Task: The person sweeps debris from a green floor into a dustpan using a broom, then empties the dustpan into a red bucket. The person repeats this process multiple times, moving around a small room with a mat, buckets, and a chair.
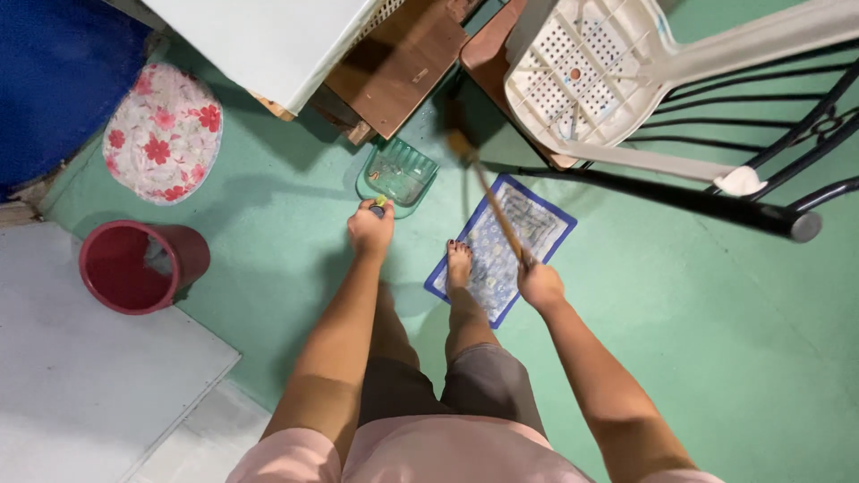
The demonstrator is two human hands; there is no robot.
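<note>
So the green dustpan (pixel 398 173) sits on the green floor (pixel 734 340) just above the middle of the frame, its open mouth facing up toward the wooden boards (pixel 394 67). The left hand (pixel 370 228) is clenched around the dustpan's handle right below it. The right hand (pixel 540 284) is closed around a wooden broom stick (pixel 497 215), which slants up and left so its blurry head lands just beside the dustpan's right edge. Between the two hands, a bare foot (pixel 459 266) rests on the left edge of a blue-bordered patterned mat (pixel 514 237). Further out, a red bucket (pixel 134 266) stands at middle left, with a round floral cushion (pixel 163 132) above it. Upper right there's a tipped white plastic chair (pixel 591 72) and a black metal frame (pixel 761 210).
</note>
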